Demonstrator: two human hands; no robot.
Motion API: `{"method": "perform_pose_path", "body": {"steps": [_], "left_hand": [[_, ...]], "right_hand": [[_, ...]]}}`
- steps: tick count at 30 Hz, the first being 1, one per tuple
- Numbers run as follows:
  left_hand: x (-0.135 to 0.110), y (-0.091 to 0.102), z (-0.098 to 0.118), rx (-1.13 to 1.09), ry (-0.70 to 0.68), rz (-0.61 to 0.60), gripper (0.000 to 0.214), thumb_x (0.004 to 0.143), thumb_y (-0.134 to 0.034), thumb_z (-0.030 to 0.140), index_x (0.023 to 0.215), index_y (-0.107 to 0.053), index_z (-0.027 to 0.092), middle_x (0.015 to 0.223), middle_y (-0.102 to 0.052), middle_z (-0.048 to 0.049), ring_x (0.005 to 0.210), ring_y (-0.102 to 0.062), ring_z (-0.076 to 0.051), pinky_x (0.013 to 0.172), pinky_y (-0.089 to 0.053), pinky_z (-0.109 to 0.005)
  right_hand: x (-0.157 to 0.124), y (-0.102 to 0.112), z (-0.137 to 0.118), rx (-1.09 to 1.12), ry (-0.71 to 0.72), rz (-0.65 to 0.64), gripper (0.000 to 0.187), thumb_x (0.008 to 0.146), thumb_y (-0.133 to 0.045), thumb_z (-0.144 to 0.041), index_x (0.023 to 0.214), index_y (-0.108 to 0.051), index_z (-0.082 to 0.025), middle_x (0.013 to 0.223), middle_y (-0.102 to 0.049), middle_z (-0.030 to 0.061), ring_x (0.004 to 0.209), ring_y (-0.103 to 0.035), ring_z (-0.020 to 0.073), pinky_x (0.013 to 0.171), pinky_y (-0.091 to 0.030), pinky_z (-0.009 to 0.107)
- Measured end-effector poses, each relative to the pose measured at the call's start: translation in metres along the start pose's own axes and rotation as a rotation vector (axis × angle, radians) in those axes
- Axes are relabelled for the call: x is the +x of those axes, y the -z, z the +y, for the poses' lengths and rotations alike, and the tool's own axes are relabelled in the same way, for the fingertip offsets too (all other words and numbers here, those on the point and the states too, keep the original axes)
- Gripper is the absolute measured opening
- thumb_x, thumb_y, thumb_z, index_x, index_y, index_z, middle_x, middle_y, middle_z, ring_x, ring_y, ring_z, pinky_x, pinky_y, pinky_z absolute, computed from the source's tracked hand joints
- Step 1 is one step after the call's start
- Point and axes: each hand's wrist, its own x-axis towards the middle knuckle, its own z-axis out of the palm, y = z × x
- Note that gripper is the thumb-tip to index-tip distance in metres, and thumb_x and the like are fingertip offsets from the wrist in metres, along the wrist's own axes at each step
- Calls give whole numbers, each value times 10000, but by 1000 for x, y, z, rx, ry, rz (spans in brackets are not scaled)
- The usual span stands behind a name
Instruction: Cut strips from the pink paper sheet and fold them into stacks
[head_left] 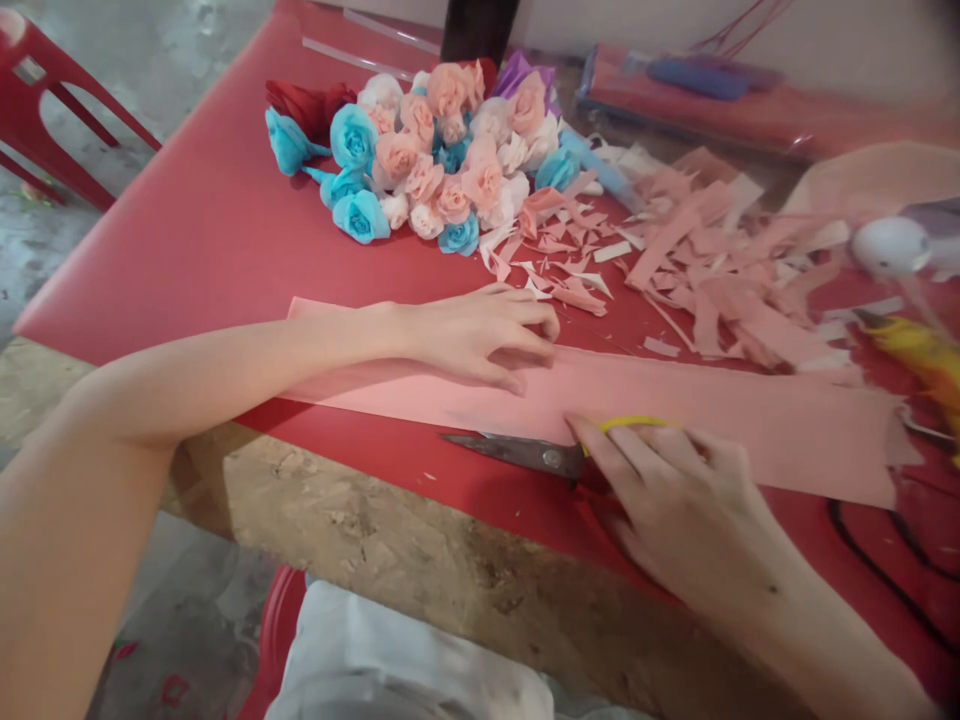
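1. At 10 o'clock in the view, part of a red stool (pixel 45 90) is seen beyond the edge of the red tabletop (pixel 187 250).
2. Near 12 o'clock, paper flowers (pixel 427 175) in peach, white, blue, dark red and purple are heaped on the tabletop.
3. Across the middle, along the tabletop's near edge, a long pink paper strip (pixel 600 385) is laid flat, its ends pointed roughly toward 9 and 3 o'clock.
4. The left hand (pixel 484 335) is rested palm down on the strip, its fingers parted and loosely curled toward 3 o'clock; nothing is seen to be gripped by it.
5. Between 5 and 6 o'clock, scissors (pixel 525 452) are held along the strip's near edge, the blades almost together and aimed at 9 o'clock; whether the paper is touched by them cannot be told.
6. At 4 o'clock, the right hand (pixel 667 490) is wrapped round the scissors' yellow handle, its thumb largely hidden.
7. At 2 o'clock, pink and white paper scraps (pixel 735 260) are piled; behind them, a red packet (pixel 645 115) is topped by a blue object (pixel 697 77).
8. Near 3 o'clock, a blurred yellow object (pixel 922 365) is seen, and at 4 o'clock a dark cord (pixel 862 555) is looped.
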Motion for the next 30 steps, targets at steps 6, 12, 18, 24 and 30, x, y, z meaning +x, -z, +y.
{"method": "perform_pose_path", "body": {"steps": [6,12,18,24,30], "left_hand": [[0,-1,0,-3,1,13,313,832,-542,401,1064,-644,217,1128,-576,-99,1052,-488,-260,894,-322,-361],[1,-2,-1,30,-3,-4,332,833,-535,412,1089,-631,225,1146,-562,-93,1042,-480,-251,891,-318,-357],[0,-1,0,20,-8,4,340,848,-522,417,1095,-632,211,1139,-566,-98,1041,-482,-247,900,-319,-352],[-1,1,0,-17,-7,2,326,852,-514,434,1075,-639,232,1137,-573,-90,1048,-484,-248,905,-318,-353],[-1,-1,-1,3,-14,13,360,849,-516,463,1074,-637,210,1128,-574,-105,1042,-486,-245,891,-325,-349]], "right_hand": [[16,2,-5,12,44,-24,367,809,-414,-195,1103,-574,-44,811,-638,106,734,-495,236,670,-312,344],[23,0,-6,34,70,-21,391,801,-412,-204,1110,-570,-24,798,-629,114,741,-508,248,653,-307,347],[21,-1,-6,-28,113,59,347,797,-385,-95,1067,-593,-32,718,-626,82,676,-484,202,640,-306,316],[16,1,-11,-30,132,97,343,791,-395,-49,1057,-613,-49,676,-612,56,654,-456,182,632,-299,311],[9,4,-16,-12,35,-51,485,746,-452,-141,1215,-531,-46,831,-636,100,743,-501,232,650,-315,353]]}}
